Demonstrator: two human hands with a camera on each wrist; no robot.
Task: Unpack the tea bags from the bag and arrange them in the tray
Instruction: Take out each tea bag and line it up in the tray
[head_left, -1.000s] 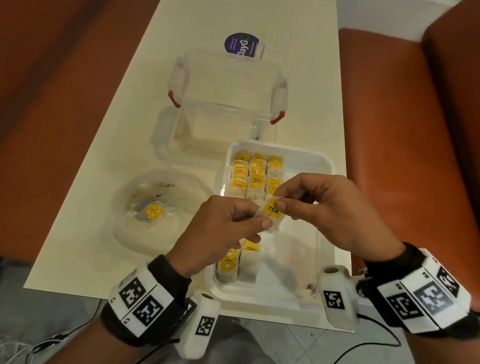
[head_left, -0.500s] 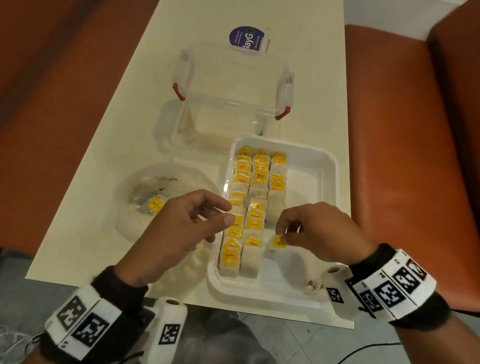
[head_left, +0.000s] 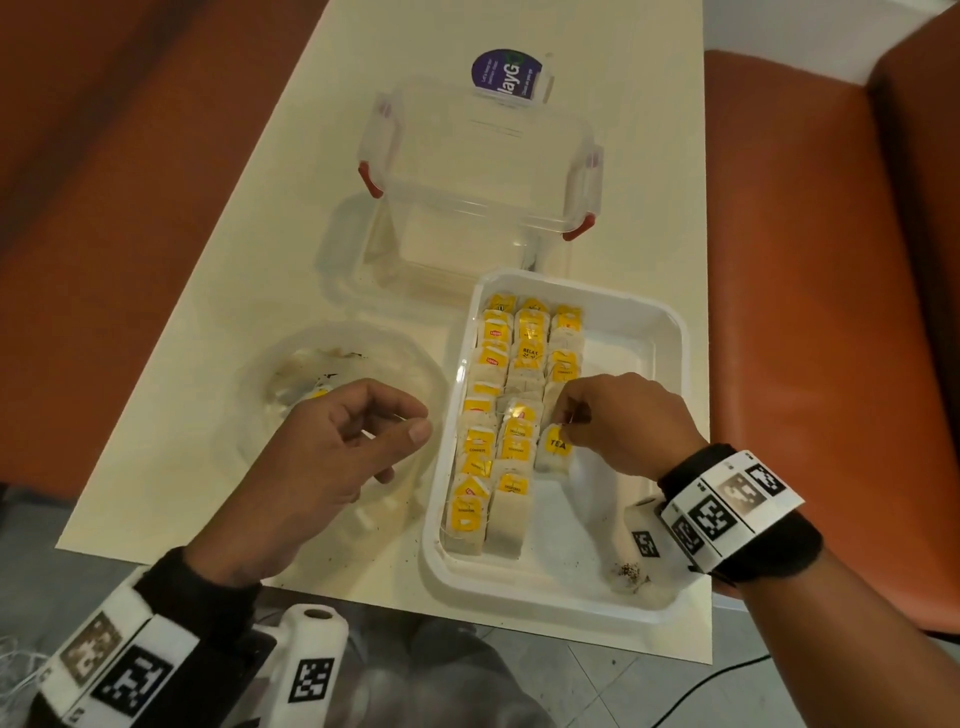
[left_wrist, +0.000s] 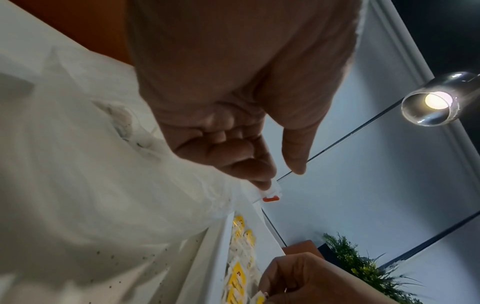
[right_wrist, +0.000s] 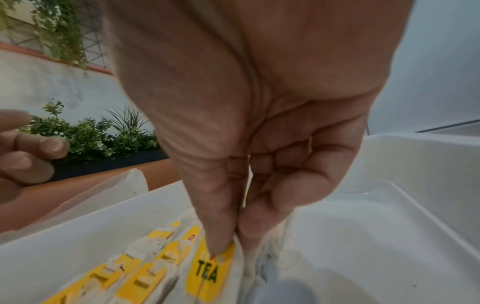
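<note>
A white tray (head_left: 613, 364) lies on the cream table with several yellow-tagged tea bags (head_left: 509, 395) standing in three rows along its left side. My right hand (head_left: 563, 423) pinches the top of a tea bag marked TEA (head_left: 555, 452) between thumb and forefinger, and sets it at the near end of the third row. The right wrist view shows the same pinch (right_wrist: 233, 240) on that TEA tea bag (right_wrist: 207, 273). My left hand (head_left: 410, 421) hovers over the clear plastic bag (head_left: 291, 364), fingers loosely curled and holding nothing. One tea bag (head_left: 317, 392) shows inside that bag.
A clear lidded box with red clips (head_left: 478, 171) stands just behind the tray, with a purple-labelled item (head_left: 506, 73) beyond it. Loose tea dust (head_left: 631, 571) sits in the tray's near right corner. Orange seats (head_left: 831, 312) flank the table.
Both hands held the TEA tea bag above the tray. The left hand has let go and moved left over the plastic bag. The right hand has lowered the tea bag into the tray.
</note>
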